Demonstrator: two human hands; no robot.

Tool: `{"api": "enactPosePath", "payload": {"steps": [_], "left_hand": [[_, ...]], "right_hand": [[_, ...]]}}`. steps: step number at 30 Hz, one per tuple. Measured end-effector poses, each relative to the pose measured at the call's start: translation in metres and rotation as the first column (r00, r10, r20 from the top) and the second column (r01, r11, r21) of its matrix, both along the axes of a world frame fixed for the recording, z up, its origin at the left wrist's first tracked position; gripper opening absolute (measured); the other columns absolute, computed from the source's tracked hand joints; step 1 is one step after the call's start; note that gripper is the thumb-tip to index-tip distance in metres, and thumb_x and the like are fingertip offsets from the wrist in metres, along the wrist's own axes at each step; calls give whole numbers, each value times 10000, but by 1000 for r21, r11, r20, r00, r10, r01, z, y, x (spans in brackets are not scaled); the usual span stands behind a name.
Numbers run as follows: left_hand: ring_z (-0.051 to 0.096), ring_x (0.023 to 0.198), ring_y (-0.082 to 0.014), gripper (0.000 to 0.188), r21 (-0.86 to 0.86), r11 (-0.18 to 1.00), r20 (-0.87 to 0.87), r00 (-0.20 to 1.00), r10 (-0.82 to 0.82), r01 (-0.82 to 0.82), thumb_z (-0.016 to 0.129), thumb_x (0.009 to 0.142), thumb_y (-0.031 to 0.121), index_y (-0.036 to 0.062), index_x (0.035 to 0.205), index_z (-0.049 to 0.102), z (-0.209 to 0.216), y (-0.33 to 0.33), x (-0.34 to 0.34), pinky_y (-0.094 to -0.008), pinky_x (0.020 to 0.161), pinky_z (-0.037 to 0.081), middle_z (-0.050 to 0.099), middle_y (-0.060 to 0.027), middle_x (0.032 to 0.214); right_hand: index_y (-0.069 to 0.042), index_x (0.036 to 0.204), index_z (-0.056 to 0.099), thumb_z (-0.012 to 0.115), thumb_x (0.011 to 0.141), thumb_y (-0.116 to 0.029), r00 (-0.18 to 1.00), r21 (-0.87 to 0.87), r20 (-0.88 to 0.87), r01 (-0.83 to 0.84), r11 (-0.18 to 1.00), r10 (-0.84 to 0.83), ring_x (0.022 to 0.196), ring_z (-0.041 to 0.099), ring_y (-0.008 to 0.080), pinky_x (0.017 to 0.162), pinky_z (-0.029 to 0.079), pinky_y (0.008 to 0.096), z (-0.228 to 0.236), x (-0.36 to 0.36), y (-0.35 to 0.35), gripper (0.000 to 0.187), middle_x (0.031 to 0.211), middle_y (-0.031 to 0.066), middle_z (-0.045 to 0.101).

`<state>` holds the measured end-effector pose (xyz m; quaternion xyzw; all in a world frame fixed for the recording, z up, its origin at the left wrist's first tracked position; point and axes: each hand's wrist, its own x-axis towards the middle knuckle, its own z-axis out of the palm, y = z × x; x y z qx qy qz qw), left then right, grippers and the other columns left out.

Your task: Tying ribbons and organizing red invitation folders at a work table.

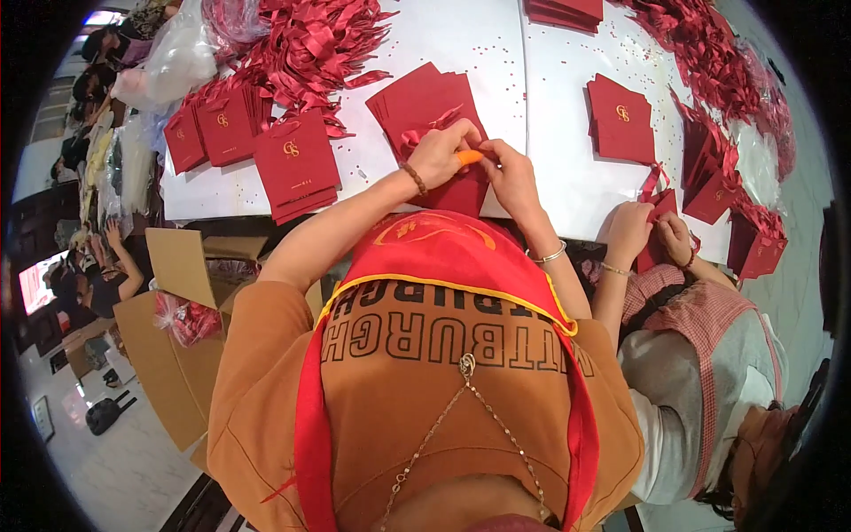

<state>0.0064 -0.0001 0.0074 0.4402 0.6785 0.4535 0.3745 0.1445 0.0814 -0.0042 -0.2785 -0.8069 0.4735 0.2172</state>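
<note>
A fanned stack of red paper gift bags (425,97) lies on the white table in front of me. Over its near part, my left hand (439,158) is closed, fingers bent and pinched. A small orange piece (469,157) shows at its fingertips; whether it is held or worn on a finger I cannot tell. My right hand (511,173) meets it there, thumb and fingers pressed together. Whatever lies between the fingertips is too small to make out. A loop of red ribbon (410,138) sticks out beside my left hand, over the top bag.
Left stand more red bags (297,164) below a heap of red ribbons (310,44). Another bag stack (620,120) lies right. Beside me a co-worker's hands (631,232) handle a red bag. An open cardboard box (182,275) stands lower left. Small red bits dot the table.
</note>
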Motion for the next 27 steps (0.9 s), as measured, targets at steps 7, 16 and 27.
{"api": "enactPosePath", "payload": {"steps": [7, 16, 27], "left_hand": [[633, 749, -239, 164, -156, 983, -720, 692, -48, -94, 576, 823, 164, 46, 934, 601, 15, 22, -70, -308, 634, 483, 652, -101, 818], [528, 612, -94, 329, -278, 935, 153, 971, -185, 222, 548, 865, 171, 76, 1175, 497, 39, 14, -86, -216, 541, 436, 565, -45, 845], [519, 747, -249, 107, 84, 963, -756, 646, -105, 256, 647, 711, 138, 87, 746, 559, 22, -54, -63, -362, 663, 399, 550, -67, 732]], "right_hand": [[-18, 938, 576, 605, 753, 7, 994, 103, -77, -75, 992, 83, 784, 590, 333, 667, 476, 355, 3, -4, -5, 189, 877, 168, 608], [-9, 960, 575, 614, 757, -6, 991, -5, -97, -93, 996, 92, 778, 600, 301, 675, 478, 332, 0, 2, -1, 207, 879, 153, 614], [3, 972, 570, 590, 787, -41, 998, -75, 1, -65, 995, 65, 803, 595, 311, 705, 469, 331, -3, -5, 2, 191, 901, 168, 612]]}}
